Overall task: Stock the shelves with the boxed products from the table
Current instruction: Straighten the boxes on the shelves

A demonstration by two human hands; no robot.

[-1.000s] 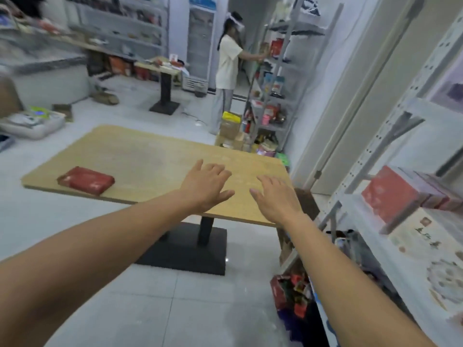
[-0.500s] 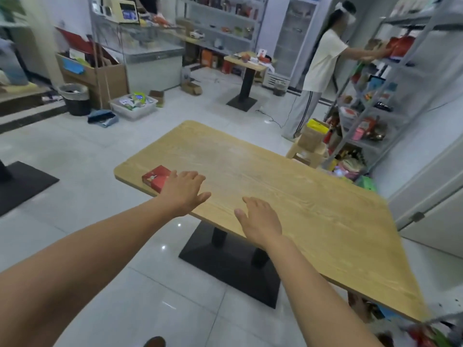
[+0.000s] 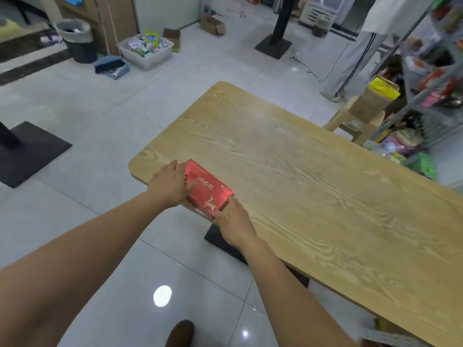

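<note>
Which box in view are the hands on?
The red box on the wooden table, flanked by left hand and right hand; the brown cardboard box sits on the floor.
</note>
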